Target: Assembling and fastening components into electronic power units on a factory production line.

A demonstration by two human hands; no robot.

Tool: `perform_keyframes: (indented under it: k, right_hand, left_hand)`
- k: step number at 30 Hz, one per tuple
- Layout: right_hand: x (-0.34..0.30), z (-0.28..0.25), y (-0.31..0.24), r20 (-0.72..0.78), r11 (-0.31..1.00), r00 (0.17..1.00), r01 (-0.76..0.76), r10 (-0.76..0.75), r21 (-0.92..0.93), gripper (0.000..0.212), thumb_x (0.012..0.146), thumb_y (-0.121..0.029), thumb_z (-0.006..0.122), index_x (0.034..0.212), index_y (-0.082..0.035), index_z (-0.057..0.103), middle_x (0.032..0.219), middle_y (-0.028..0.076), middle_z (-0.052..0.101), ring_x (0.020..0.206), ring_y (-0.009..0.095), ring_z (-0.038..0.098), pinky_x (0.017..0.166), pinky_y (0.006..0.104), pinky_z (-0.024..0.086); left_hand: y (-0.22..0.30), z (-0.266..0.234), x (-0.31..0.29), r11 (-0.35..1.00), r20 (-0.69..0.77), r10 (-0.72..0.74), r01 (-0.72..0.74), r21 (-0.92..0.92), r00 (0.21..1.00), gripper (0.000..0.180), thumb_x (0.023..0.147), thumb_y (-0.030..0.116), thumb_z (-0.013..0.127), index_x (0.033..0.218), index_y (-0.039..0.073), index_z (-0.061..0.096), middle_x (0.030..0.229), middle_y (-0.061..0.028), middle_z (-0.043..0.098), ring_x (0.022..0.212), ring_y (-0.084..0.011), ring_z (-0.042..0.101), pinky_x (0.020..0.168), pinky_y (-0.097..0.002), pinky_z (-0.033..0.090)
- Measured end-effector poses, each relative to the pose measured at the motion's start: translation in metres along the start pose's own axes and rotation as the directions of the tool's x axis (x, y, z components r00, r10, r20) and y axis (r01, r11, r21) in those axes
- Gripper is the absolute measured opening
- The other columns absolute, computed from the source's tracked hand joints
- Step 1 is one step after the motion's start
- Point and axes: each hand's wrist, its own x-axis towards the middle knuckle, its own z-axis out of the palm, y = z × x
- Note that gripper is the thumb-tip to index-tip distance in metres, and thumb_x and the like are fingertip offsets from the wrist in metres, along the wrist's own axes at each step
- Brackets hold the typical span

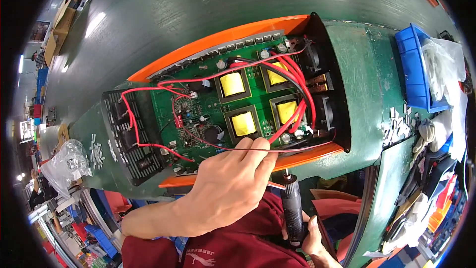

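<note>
An opened electronic power unit [208, 100] lies on the green bench, with orange side walls, a slotted black end plate [133, 136] and a black fan end plate [333, 89]. Inside is a green circuit board with yellow-wrapped transformers [243, 124] and thick red wires [293, 72]. My left hand [228, 181] is closed over the near orange side wall [317, 154], fingers bent inward beside the red wires; its fingertips and thumb are hidden. Below that wall, my right hand [312, 238] grips a black electric screwdriver [292, 206], whose tip points up at the wall's outer face.
A blue bin [414, 67] with clear plastic bags stands at the right. Small pale pieces lie in piles [396, 126] right and left [96, 151] of the unit. A clear bag [67, 166] sits at the left. Gloves and coloured items crowd the right edge.
</note>
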Motion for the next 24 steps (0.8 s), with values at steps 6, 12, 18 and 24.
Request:
perform_keyframes:
  k: [6, 12, 18, 24]
  right_hand:
    - [0.002, 0.002, -0.001, 0.015, 0.998, 0.999, 0.053, -0.052, -0.044, 0.094, 0.098, -0.076, 0.017, 0.128, 0.006, 0.05, 0.077, 0.011, 0.066, 0.063, 0.016, 0.059, 0.059, 0.0274, 0.045]
    - [0.003, 0.004, -0.004, -0.048, 0.975, 0.992, 0.104, -0.115, -0.196, 0.08, 0.102, -0.066, 0.025, 0.118, 0.007, 0.054, 0.076, 0.011, 0.065, 0.063, 0.017, 0.06, 0.06, 0.0284, 0.047]
    - [0.013, 0.002, -0.003, 0.106, 0.998, 0.993, 0.047, -0.05, 0.031, 0.087, 0.1, -0.071, 0.022, 0.116, 0.007, 0.058, 0.071, 0.01, 0.063, 0.061, 0.018, 0.058, 0.061, 0.0285, 0.046]
    - [0.009, -0.011, -0.001, 0.061, 0.993, 0.998, 0.0, 0.007, -0.12, 0.093, 0.096, -0.075, 0.022, 0.132, 0.006, 0.051, 0.073, 0.007, 0.064, 0.058, 0.014, 0.054, 0.055, 0.0271, 0.042]
  left_hand:
    - [-0.002, 0.001, 0.004, 1.0, -0.022, -0.002, 0.002, -0.014, 1.0, 0.037, 0.069, 0.01, 0.073, 0.104, 0.002, 0.068, 0.093, -0.006, 0.055, 0.084, -0.0208, 0.063, 0.061, -0.0333, 0.053]
    - [-0.006, -0.002, 0.01, 0.998, 0.065, 0.03, -0.027, -0.049, 0.997, 0.031, 0.07, 0.012, 0.072, 0.1, 0.004, 0.068, 0.092, -0.0044, 0.054, 0.085, -0.0183, 0.062, 0.059, -0.033, 0.052]
    - [-0.007, -0.017, 0.014, 0.994, 0.177, 0.112, -0.11, -0.024, 0.978, 0.017, 0.078, 0.011, 0.066, 0.09, 0.0, 0.064, 0.103, -0.0098, 0.057, 0.089, -0.0157, 0.059, 0.062, -0.0286, 0.054]
    - [-0.011, -0.008, 0.004, 0.997, 0.026, 0.051, -0.049, -0.065, 0.998, 0.022, 0.082, 0.019, 0.073, 0.092, 0.001, 0.066, 0.097, -0.0072, 0.06, 0.083, -0.0184, 0.061, 0.062, -0.0279, 0.053]
